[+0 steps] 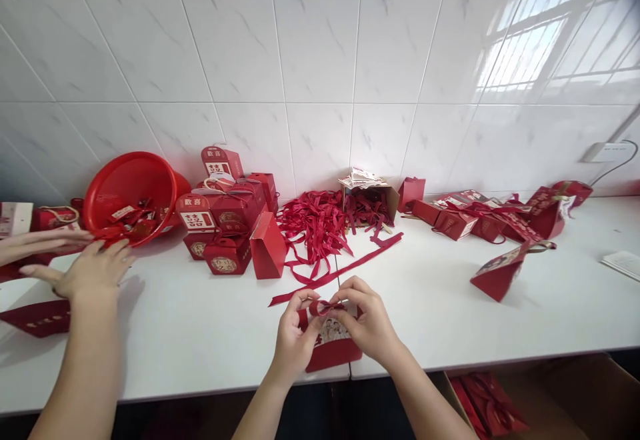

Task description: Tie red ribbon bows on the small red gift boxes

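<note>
A red box (334,355) with a printed picture on its front stands at the front edge of the white table, between my two hands. Red ribbon (320,307) forms a loop at the box's top. My left hand (296,337) pinches the ribbon from the left, thumb and fingers pressed together. From the right, my right hand (367,323) pinches the same ribbon near its middle. The fingers partly cover the box top and the ribbon. Just behind the hands, a long loose ribbon (345,269) lies diagonally on the table.
Another person's hands (95,273) reach toward a tilted red basin (173,193) at the left. Stacked red boxes (235,210), a ribbon pile (317,223) and a cardboard box (393,201) line the wall. A triangular box (503,273) stands right; an open carton (575,393) is below.
</note>
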Action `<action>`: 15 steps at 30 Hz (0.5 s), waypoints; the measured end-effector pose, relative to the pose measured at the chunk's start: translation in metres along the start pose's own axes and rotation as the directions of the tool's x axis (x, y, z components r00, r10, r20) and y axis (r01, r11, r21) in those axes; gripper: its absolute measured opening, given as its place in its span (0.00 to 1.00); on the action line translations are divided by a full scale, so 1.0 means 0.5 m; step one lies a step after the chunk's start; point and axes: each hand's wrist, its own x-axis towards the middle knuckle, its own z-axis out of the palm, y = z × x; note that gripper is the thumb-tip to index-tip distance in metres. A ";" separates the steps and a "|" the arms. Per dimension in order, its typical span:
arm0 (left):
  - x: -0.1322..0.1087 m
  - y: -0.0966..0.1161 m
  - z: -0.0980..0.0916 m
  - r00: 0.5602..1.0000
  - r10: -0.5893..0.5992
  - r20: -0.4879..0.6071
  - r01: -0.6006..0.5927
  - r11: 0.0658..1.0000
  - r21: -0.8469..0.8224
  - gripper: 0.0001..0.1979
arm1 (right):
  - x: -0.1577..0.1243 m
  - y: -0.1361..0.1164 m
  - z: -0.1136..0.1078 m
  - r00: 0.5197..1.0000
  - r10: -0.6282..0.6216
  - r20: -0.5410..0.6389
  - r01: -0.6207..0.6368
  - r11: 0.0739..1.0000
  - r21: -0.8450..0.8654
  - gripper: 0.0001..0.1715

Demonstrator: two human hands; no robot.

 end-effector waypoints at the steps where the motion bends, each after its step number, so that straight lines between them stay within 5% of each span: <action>1: 0.000 -0.003 0.000 1.000 -0.011 -0.005 0.011 1.000 -0.015 0.15 | 0.000 0.001 -0.004 1.000 0.016 0.007 -0.016 1.000 0.007 0.05; 7: -0.008 -0.050 0.003 0.991 -0.131 -0.024 0.127 0.986 -0.108 0.19 | -0.029 0.043 -0.042 0.986 0.135 0.096 -0.127 0.989 -0.081 0.35; 11: -0.025 -0.083 0.006 0.992 -0.123 0.012 0.124 0.985 -0.117 0.24 | -0.063 0.068 -0.056 0.961 0.191 0.200 -0.181 0.981 -0.066 0.16; 15: -0.030 -0.108 0.003 0.987 -0.113 0.114 0.112 0.994 0.013 0.31 | -0.064 0.087 -0.078 0.949 0.288 0.124 -0.302 0.946 0.114 0.16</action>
